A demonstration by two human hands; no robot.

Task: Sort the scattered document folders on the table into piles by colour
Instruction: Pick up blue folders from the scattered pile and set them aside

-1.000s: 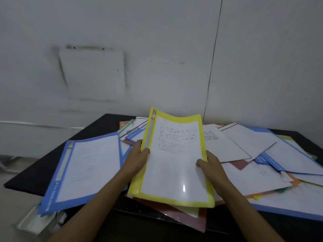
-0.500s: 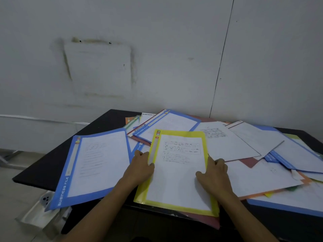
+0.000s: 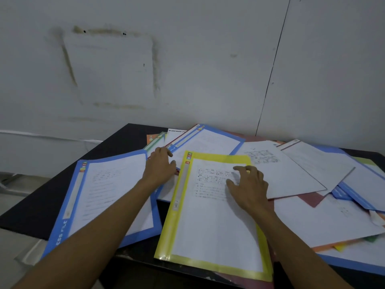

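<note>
Now laid flat at near table edge, no longer lifted: yellow folder. Right grip loosely open over it, left grip open beside blue folder, both empty. Yellow pile probably begun.

The left blue folder reads "ESS FILE" along its edge; print on the sheets is too blurred.
</note>
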